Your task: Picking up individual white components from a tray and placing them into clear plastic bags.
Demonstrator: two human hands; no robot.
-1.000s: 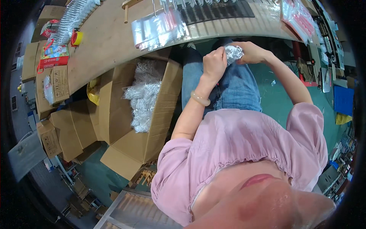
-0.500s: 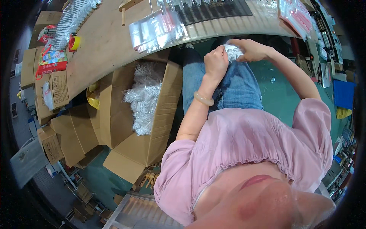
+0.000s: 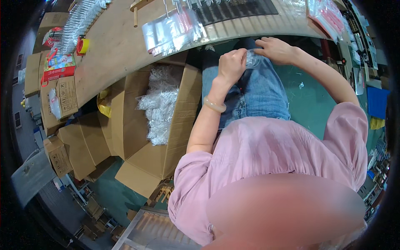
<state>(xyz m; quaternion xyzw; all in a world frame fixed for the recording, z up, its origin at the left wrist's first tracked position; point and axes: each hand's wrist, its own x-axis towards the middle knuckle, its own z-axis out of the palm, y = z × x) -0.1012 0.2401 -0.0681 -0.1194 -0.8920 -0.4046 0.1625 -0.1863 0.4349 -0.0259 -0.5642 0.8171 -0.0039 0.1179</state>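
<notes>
Above my knees, just off the table edge, a small clear plastic packet [image 3: 252, 61] hangs between my hands. It looks shiny and crinkled, and what is inside cannot be made out. My left hand [image 3: 233, 64], below a pale bangle, is closed in a fist on the packet's left side. Bent over from the right, my right hand [image 3: 277, 50] has its fingertips pinched at the packet's upper right edge. To the left of my legs, an open cardboard box [image 3: 180, 112] holds a heap of similar clear, shiny packets [image 3: 160, 108].
Flat clear plastic bags [image 3: 171, 33] lie at the table's [image 3: 112, 54] near edge, beside a dark mat [image 3: 237, 12] with metal pieces. More bags [image 3: 327, 18] lie at the right. A yellow tape roll [image 3: 83, 46], a red box [image 3: 58, 68] and stacked metal pieces [image 3: 81, 25] sit left.
My hands have moved slightly apart, the left one a little left and the right one up and right. The packet now shows as a stretched, clearer piece between them.
</notes>
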